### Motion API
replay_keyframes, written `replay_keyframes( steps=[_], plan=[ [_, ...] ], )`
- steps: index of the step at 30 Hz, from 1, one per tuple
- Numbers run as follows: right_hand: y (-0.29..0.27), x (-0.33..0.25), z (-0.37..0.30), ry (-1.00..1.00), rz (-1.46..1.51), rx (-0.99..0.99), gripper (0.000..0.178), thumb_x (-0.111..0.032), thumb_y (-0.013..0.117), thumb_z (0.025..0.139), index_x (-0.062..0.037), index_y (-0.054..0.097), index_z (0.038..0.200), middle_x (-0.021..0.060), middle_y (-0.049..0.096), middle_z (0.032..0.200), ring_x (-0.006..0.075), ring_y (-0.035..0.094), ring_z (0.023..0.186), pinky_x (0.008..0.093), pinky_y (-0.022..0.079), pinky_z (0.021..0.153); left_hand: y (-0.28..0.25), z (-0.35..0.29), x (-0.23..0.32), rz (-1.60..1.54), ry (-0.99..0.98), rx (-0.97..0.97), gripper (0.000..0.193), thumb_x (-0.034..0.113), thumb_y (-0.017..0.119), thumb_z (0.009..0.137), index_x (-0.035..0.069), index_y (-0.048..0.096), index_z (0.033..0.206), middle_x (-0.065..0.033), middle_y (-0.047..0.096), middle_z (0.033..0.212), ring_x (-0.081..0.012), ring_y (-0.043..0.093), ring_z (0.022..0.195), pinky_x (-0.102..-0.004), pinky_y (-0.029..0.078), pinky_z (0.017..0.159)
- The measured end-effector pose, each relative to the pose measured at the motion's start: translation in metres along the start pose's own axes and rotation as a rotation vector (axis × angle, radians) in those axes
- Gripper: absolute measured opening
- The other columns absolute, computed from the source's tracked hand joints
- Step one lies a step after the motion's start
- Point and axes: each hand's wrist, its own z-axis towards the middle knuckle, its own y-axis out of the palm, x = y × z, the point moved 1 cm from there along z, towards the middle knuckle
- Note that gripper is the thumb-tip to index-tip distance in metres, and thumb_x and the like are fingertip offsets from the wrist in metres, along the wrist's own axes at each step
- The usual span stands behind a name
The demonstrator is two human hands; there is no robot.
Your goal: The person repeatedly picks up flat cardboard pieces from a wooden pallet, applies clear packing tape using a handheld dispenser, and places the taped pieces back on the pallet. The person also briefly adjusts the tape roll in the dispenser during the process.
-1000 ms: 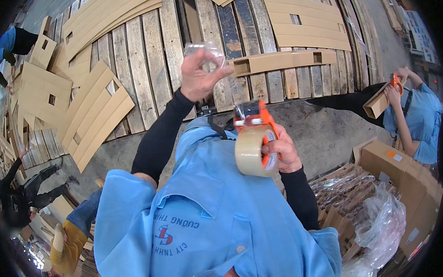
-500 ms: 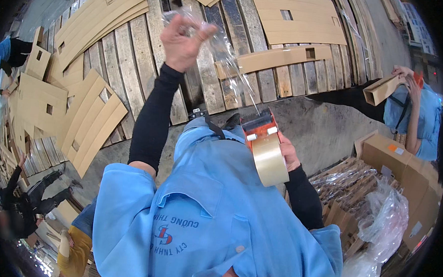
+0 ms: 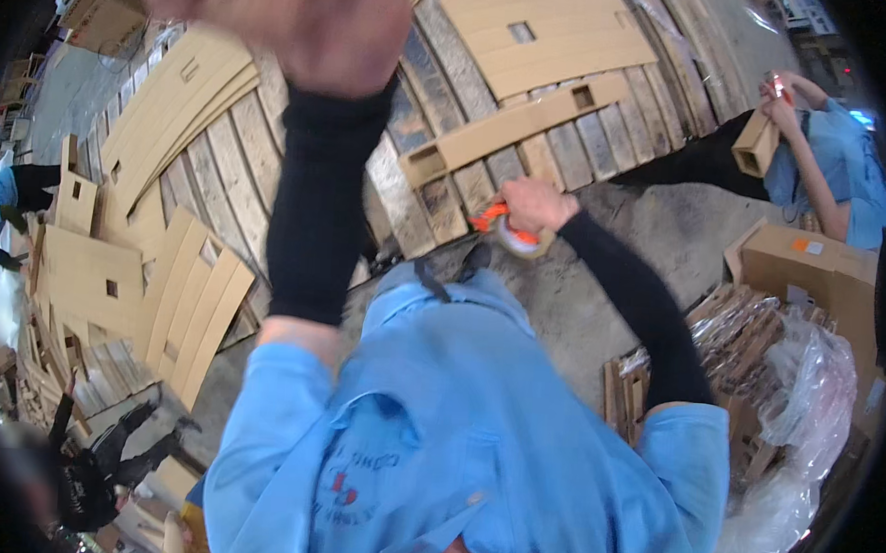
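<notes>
My right hand (image 3: pixel 535 203) grips an orange tape dispenser (image 3: pixel 489 217) with a roll of tape (image 3: pixel 521 241) on it, held low by the edge of the wooden slats. Just beyond lies a long, narrow cardboard box (image 3: pixel 511 130) with a square cutout near its far end and an opening at its near end. Raised close to the camera at the top, my left hand (image 3: pixel 286 18) is large and blurred. Its fingers are smeared or cut off by the frame, so whatever it holds is hidden. No strip of tape can be made out between the hands.
Flat cardboard sheets (image 3: pixel 545 42) with cutouts lie on the wooden slats (image 3: pixel 239 161), with more stacked at left (image 3: pixel 177 102). A co-worker (image 3: pixel 829 177) at right holds a cardboard tube (image 3: pixel 756 143). Plastic wrap (image 3: pixel 812 396) and a large carton (image 3: pixel 804 265) stand at lower right.
My left hand has come up much closer to the camera. My right hand has moved forward and turned the dispenser over toward the slats. The stretched clear tape is no longer visible.
</notes>
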Motion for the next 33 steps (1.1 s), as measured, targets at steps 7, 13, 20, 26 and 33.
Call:
replay_keyframes(
  steps=[7, 13, 20, 26, 33],
  plan=[
    [0.099, 0.006, -0.080, -0.173, 2.301, 0.420, 0.065, -0.018, 0.056, 0.092, -0.0062, 0.039, 0.153, 0.0183, 0.055, 0.144, 0.0328, 0.060, 0.124, 0.0444, 0.059, 0.092, -0.012, -0.122, 0.034, -0.828, -0.736, -0.342, 0.049, 0.021, 0.056, 0.090, -0.005, 0.057, 0.131, -0.0224, 0.031, 0.161, -0.0326, 0.030, 0.149, -0.0399, 0.027, 0.120],
    [0.042, -0.045, -0.092, -0.668, 2.600, 0.255, 0.062, -0.030, 0.061, 0.097, -0.0108, 0.040, 0.152, 0.0164, 0.044, 0.152, 0.0340, 0.044, 0.139, 0.0441, 0.062, 0.083, -0.014, -0.221, 0.141, -0.924, -1.033, -0.435, 0.026, 0.013, 0.065, 0.088, -0.003, 0.070, 0.107, -0.0227, 0.025, 0.164, -0.0364, 0.025, 0.151, -0.0423, 0.024, 0.121],
    [0.041, -0.031, -0.096, -0.386, 2.500, 0.384, 0.051, -0.012, 0.054, 0.097, -0.0062, 0.043, 0.147, 0.0096, 0.060, 0.132, 0.0235, 0.064, 0.114, 0.0406, 0.056, 0.092, -0.013, -0.212, 0.173, -0.687, -0.623, -0.477, 0.007, 0.008, 0.076, 0.080, 0.002, 0.073, 0.084, -0.0228, 0.035, 0.159, -0.0379, 0.040, 0.142, -0.0439, 0.034, 0.116],
    [0.049, -0.020, -0.106, -0.355, 2.567, 0.318, 0.049, -0.005, 0.053, 0.093, -0.0051, 0.047, 0.142, 0.0105, 0.064, 0.125, 0.0239, 0.067, 0.109, 0.0396, 0.057, 0.090, -0.023, -0.210, 0.181, -1.000, -0.634, -0.781, 0.033, 0.007, 0.072, 0.086, 0.011, 0.073, 0.119, -0.0185, 0.040, 0.157, -0.0325, 0.038, 0.146, -0.0430, 0.030, 0.119],
    [0.038, -0.007, -0.132, -0.287, 2.319, 0.272, 0.056, -0.003, 0.053, 0.090, -0.0050, 0.044, 0.145, 0.0124, 0.063, 0.129, 0.0263, 0.066, 0.113, 0.0408, 0.057, 0.093, -0.040, -0.216, 0.212, -1.203, -0.633, -0.868, 0.054, 0.023, 0.051, 0.103, 0.005, 0.038, 0.152, -0.0214, 0.041, 0.154, -0.0353, 0.038, 0.144, -0.0420, 0.032, 0.119]
  ],
)
